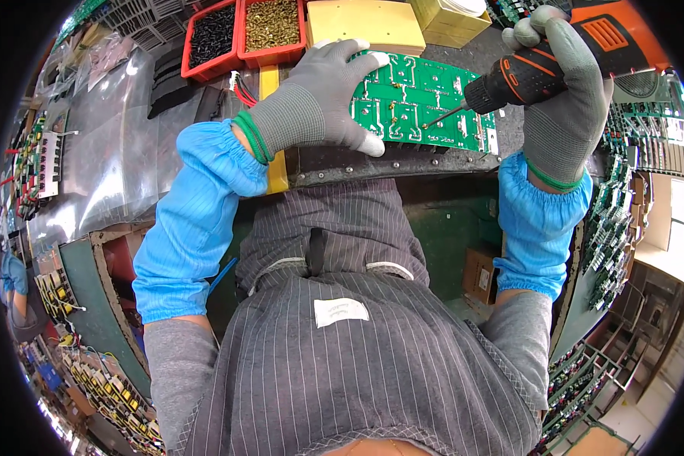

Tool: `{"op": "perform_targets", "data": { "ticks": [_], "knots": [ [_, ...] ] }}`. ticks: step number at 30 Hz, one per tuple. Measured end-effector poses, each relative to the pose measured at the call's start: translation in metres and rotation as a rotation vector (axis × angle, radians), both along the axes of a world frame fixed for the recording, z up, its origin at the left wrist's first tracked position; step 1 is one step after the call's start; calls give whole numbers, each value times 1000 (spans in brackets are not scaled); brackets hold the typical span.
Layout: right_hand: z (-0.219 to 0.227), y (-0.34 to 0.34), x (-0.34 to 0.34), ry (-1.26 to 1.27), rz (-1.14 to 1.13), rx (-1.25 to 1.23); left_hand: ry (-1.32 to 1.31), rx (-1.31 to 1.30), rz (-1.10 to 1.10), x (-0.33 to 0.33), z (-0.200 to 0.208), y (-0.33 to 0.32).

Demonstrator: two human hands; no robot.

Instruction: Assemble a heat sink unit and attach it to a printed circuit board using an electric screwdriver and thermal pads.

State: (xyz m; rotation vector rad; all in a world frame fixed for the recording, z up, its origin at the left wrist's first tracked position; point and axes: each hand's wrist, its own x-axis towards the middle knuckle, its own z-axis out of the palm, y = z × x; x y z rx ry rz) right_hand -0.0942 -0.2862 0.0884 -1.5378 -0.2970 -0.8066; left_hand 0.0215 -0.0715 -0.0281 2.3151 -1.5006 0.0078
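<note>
A green circuit board (433,87) lies at the bench's front edge, its soldered side up. My left hand (330,95), in a grey glove with white fingertips, grips the board's left end between thumb and fingers. In my gloved right hand (566,114) is an orange and black power screwdriver (528,76), held with the fingers wrapped round its body. Its thin bit (444,118) slants down to the left and reaches a small brass screw (425,126) on the board. A few other brass-coloured screws show near the board's middle.
Behind my left hand stand two red bins, one with black screws (213,34), one with brass screws (272,24). A yellow block (365,26) and a yellow box (452,23) stand behind the board. Clear plastic sheeting (114,152) covers the left bench. Circuit boards (612,220) are racked at right.
</note>
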Motion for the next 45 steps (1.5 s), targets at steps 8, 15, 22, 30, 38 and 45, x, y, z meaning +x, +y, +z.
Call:
{"op": "perform_targets", "data": {
  "ticks": [8,15,22,30,38,45],
  "knots": [
    [43,79,-2,330,-340,-31,-15,-34,12,0,-2,1],
    [5,17,-9,-113,80,28,-38,-92,0,-1,-3,4],
    [20,14,-26,-151,79,152,201,-443,-203,-28,20,8],
    [24,16,-35,-132,58,197,278,-551,-106,-39,22,3],
    [22,13,-37,-161,78,200,199,-631,-107,-44,20,1],
    [18,12,-36,-158,17,200,30,-644,-21,-48,21,-3]
  ]
}}
